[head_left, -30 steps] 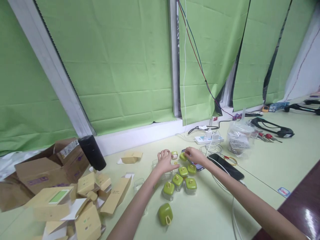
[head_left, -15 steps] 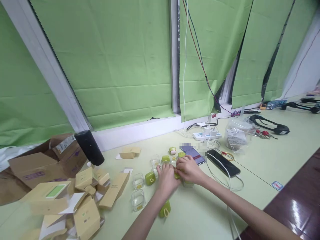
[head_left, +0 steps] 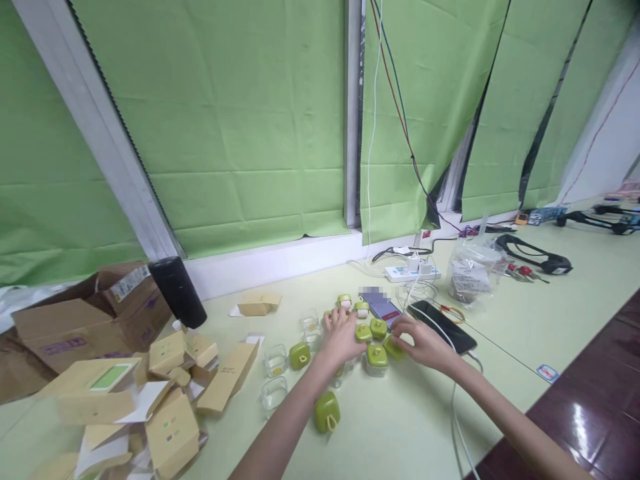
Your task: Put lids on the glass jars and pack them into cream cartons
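My right hand (head_left: pixel 421 341) has its thumb and fingers on a green rounded-square lid (head_left: pixel 394 349), at the right of a cluster of small containers. My left hand (head_left: pixel 343 339) is over the left part of the cluster, fingers spread and thumb apart, partly covering green lids there. Between the hands are a green-lidded clear container (head_left: pixel 377 359) and two more green pieces. Another green lid with a loop (head_left: pixel 327 412) lies in front of my left wrist. Left of the cluster are a green lid (head_left: pixel 300 356) and clear containers (head_left: pixel 275 361).
Opened cardboard boxes (head_left: pixel 173 427) pile up at the left before a large carton (head_left: pixel 80 333) and a black cylinder (head_left: pixel 179 292). Behind the cluster lies a phone (head_left: pixel 383 308); a black phone (head_left: pixel 443 325) with a white cable is right. A power strip (head_left: pixel 413 273) and plastic bag (head_left: pixel 470 273) stand farther back.
My hands, close together before, have moved apart. The right has shifted right with a green lid; the left's fingers have spread, and the green-lidded containers between them now show.
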Tool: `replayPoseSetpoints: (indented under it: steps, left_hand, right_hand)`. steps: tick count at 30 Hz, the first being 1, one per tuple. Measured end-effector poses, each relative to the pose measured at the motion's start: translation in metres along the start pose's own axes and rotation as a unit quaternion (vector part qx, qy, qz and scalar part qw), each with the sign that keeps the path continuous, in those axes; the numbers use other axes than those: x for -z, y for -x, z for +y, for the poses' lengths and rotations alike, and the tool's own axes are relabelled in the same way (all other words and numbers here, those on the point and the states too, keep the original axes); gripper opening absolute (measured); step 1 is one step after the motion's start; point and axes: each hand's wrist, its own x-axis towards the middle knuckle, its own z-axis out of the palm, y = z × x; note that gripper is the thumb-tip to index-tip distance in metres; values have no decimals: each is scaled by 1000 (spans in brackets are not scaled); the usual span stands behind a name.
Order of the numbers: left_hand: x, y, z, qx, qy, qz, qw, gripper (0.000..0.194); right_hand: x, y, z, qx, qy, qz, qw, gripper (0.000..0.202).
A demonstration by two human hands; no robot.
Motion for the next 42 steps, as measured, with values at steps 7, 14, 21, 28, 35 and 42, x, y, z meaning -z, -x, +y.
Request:
replayPoseSetpoints:
  steps: [7, 14, 21, 28, 35, 42]
  left_hand:
    - [-8, -26, -5, 11, -14, -34, 999, 50]
    - [-10, -25, -11, 27, -20, -33, 999, 41]
    - [5, -22, -6, 23, 7, -28, 999, 59]
    - [36, 44, -33, 8, 64, -22, 998, 45]
    - [19, 73, -49, 14, 64, -61, 996, 50]
    - [7, 63, -50, 26, 31, -40, 998, 32]
  right_hand:
    - [-28, -47, -17, 14, 44, -33, 998, 15]
    - [-44, -55, -22, 26, 20, -28, 999, 15]
    - [-30, -77, -8, -49, 28, 43, 997, 26]
    - [-38, -83, 1, -48, 67, -32, 996, 14]
    - [-42, -63, -49, 53, 23, -62, 996, 20]
    - [-55, -51, -92, 99, -33, -52, 993, 16]
